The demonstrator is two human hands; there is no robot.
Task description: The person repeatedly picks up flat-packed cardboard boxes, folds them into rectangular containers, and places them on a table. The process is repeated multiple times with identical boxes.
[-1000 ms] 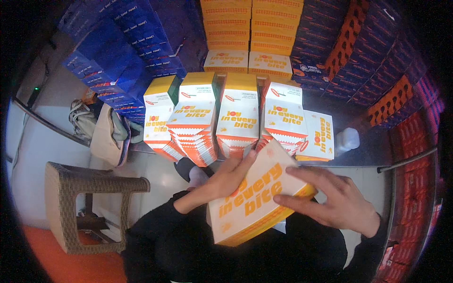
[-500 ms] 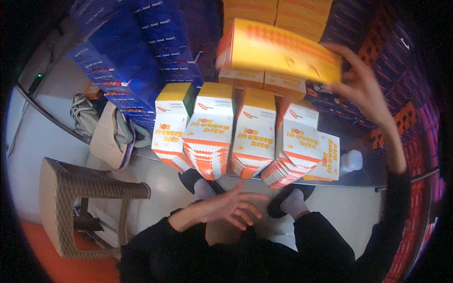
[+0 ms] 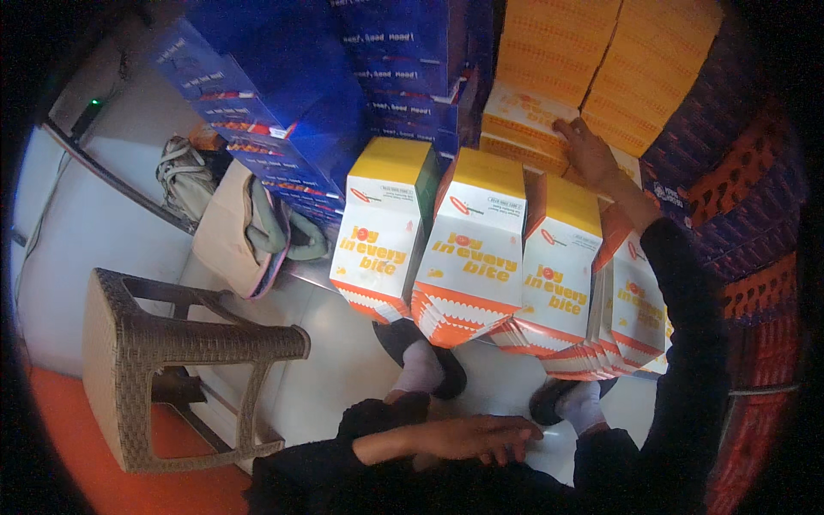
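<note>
Several stacks of folded white, yellow and orange cartons stand in a row before me, among them a left stack (image 3: 382,249), a second stack (image 3: 475,249) and a third stack (image 3: 554,275). Reaching over their right end, my right hand (image 3: 592,154) is closed at the right corner of a yellow box (image 3: 532,110). This box sits at the far stacks with its white side showing; part of my grip is hidden. Low over my lap hovers my left hand (image 3: 481,438), holding nothing, its fingers loosely stretched out.
Tall piles of yellow boxes (image 3: 652,69) rise behind, with blue boxes (image 3: 283,103) at the left and dark patterned boxes (image 3: 755,206) at the right. A brown woven stool (image 3: 206,343) and a beige bag (image 3: 227,227) are on the left.
My right hand has carried the yellow box from the upper right to the far stacks. My left hand has lowered toward my lap. The view has shifted to the right.
</note>
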